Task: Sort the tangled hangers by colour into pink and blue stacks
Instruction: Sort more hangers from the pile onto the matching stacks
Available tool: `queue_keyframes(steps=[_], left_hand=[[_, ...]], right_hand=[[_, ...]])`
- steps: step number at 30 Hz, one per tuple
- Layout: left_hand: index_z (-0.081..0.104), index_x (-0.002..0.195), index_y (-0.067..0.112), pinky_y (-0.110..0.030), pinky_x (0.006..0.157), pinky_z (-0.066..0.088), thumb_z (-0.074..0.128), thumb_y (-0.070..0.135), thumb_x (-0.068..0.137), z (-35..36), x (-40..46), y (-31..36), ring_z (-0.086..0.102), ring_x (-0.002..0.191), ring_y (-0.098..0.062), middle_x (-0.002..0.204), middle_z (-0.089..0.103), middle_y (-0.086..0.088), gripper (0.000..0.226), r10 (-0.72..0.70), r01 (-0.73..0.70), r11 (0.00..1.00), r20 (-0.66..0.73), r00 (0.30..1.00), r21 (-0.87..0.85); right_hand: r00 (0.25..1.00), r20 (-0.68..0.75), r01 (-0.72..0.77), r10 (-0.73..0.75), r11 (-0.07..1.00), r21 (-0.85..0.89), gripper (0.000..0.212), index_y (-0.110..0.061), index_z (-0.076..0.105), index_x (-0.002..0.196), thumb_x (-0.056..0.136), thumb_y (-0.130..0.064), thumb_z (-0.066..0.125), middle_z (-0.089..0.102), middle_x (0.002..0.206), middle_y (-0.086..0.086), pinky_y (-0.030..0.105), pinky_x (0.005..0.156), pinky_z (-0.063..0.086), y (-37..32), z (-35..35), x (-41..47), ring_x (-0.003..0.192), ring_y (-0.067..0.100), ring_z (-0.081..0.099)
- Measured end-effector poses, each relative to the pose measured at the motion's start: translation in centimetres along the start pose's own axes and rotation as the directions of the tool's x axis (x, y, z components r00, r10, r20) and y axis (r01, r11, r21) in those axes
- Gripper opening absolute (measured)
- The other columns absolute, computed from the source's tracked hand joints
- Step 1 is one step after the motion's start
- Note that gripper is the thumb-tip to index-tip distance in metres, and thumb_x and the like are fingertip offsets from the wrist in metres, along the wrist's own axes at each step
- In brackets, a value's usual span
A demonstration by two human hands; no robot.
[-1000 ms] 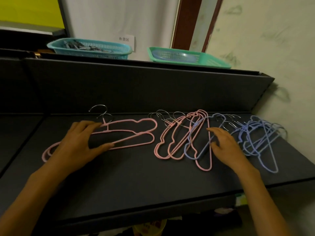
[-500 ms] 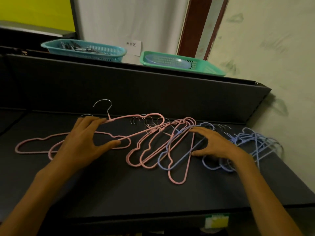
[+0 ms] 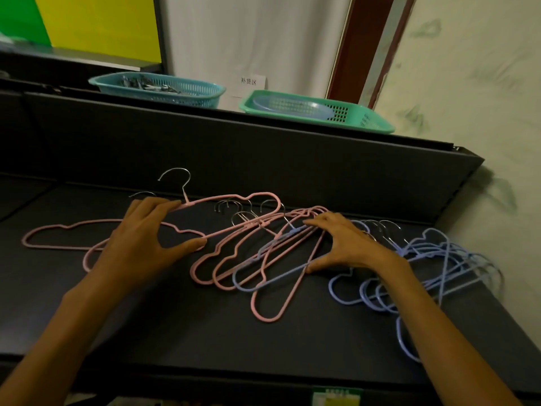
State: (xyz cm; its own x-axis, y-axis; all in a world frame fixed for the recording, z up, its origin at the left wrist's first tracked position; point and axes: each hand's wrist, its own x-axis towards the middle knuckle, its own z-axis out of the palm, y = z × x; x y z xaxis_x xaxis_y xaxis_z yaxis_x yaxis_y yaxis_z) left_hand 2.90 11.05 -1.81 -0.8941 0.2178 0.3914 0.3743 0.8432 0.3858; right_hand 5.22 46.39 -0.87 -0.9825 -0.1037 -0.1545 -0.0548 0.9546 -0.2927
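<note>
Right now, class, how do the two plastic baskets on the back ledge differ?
The left basket is bluer teal with rounded sides; the right basket is greener and squarer. The left holds metal clips; the right holds a pale blue dish. Both have perforated walls.
</note>
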Motion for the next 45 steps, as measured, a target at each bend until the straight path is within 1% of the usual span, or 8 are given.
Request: queue_keyframes(steps=[6, 10, 14, 19, 23, 31, 36, 45], left_hand=[[0.043, 0.135, 0.018, -0.045, 0.096, 0.037, 0.067, 0.058, 0.063, -0.6, -0.4, 0.3, 0.039, 0.123, -0.028, 0.135, 0.043, -0.01, 0.086, -0.014, 0.014, 1.0, 0.007, 1.0, -0.001], [0.045, 0.132, 0.017, -0.044, 0.092, 0.042, 0.054, 0.069, 0.058, -1.6, -0.7, 0.0, 0.046, 0.117, -0.028, 0.131, 0.046, -0.01, 0.091, -0.002, 0.002, 1.0, -0.011, 1.0, -0.018], [0.048, 0.129, 0.013, -0.045, 0.088, 0.046, 0.055, 0.066, 0.06, -2.4, -1.3, -0.4, 0.051, 0.11, -0.028, 0.125, 0.051, -0.013, 0.087, 0.045, -0.048, 0.998, -0.082, 0.996, -0.033], [0.047, 0.128, 0.015, -0.045, 0.087, 0.048, 0.057, 0.075, 0.064, -2.8, -1.8, -0.9, 0.053, 0.109, -0.025, 0.124, 0.052, -0.011, 0.089, 0.077, -0.08, 0.996, -0.111, 0.991, -0.027], [0.048, 0.126, 0.013, -0.043, 0.085, 0.049, 0.052, 0.07, 0.065, -3.6, -2.7, -1.1, 0.054, 0.106, -0.023, 0.121, 0.054, -0.011, 0.084, 0.09, -0.098, 0.994, -0.157, 0.983, -0.048], [0.049, 0.127, 0.016, -0.044, 0.084, 0.049, 0.051, 0.072, 0.064, -6.3, -5.4, -5.1, 0.053, 0.108, -0.026, 0.123, 0.052, -0.008, 0.085, 0.047, -0.042, 0.998, -0.146, 0.988, 0.036], [0.056, 0.121, 0.014, -0.034, 0.079, 0.047, 0.051, 0.07, 0.064, -8.9, -8.1, -9.0, 0.056, 0.101, -0.022, 0.117, 0.056, -0.006, 0.08, 0.047, -0.036, 0.996, -0.143, 0.989, 0.08], [0.055, 0.122, 0.017, -0.027, 0.08, 0.047, 0.051, 0.077, 0.064, -16.6, -15.1, -20.2, 0.053, 0.1, -0.012, 0.117, 0.054, 0.001, 0.083, 0.013, -0.003, 0.996, -0.103, 0.995, 0.091]], right_hand=[[0.988, -0.13, 0.078, -0.086, 0.995, -0.064, 0.099, -0.041, 0.026, 0.143, 0.058, -0.072, 0.067, 0.022, 0.143, -0.008, 0.037, 0.106, 0.033, -0.7, 0.6, -0.6, 0.132, 0.015, 0.027], [0.958, -0.226, 0.169, -0.176, 0.984, -0.052, 0.094, -0.038, 0.029, 0.141, 0.062, -0.066, 0.07, 0.027, 0.139, -0.006, 0.034, 0.105, 0.035, -1.6, 1.0, -0.7, 0.128, 0.013, 0.03], [0.936, -0.284, 0.198, -0.21, 0.978, -0.07, 0.093, -0.035, 0.031, 0.14, 0.062, -0.065, 0.07, 0.027, 0.138, -0.004, 0.036, 0.104, 0.037, -2.7, 1.7, -0.5, 0.127, 0.014, 0.03], [0.915, -0.3, 0.305, -0.269, 0.949, 0.079, 0.091, -0.034, 0.033, 0.14, 0.063, -0.058, 0.075, 0.027, 0.137, -0.007, 0.034, 0.102, 0.038, -4.3, 2.1, -0.1, 0.125, 0.009, 0.03], [0.901, -0.281, 0.316, -0.33, 0.944, -0.093, 0.091, -0.037, 0.032, 0.139, 0.062, -0.069, 0.066, 0.029, 0.136, -0.005, 0.034, 0.103, 0.037, -5.8, 2.5, 0.4, 0.124, 0.012, 0.032], [0.914, -0.333, 0.202, -0.233, 0.971, -0.127, 0.09, -0.036, 0.036, 0.138, 0.061, -0.077, 0.059, 0.033, 0.135, -0.005, 0.031, 0.102, 0.03, -8.4, 3.1, -0.4, 0.123, 0.013, 0.033], [0.902, -0.388, 0.164, -0.191, 0.981, -0.102, 0.096, -0.036, 0.041, 0.135, 0.054, -0.088, 0.046, 0.041, 0.129, -0.007, 0.034, 0.103, 0.035, -11.0, 4.1, -1.1, 0.12, 0.013, 0.038], [0.924, -0.374, 0.068, -0.072, 0.997, -0.025, 0.099, -0.034, 0.039, 0.136, 0.052, -0.084, 0.049, 0.037, 0.136, -0.004, 0.037, 0.106, 0.032, -23.7, 8.7, -2.4, 0.125, 0.017, 0.035]])
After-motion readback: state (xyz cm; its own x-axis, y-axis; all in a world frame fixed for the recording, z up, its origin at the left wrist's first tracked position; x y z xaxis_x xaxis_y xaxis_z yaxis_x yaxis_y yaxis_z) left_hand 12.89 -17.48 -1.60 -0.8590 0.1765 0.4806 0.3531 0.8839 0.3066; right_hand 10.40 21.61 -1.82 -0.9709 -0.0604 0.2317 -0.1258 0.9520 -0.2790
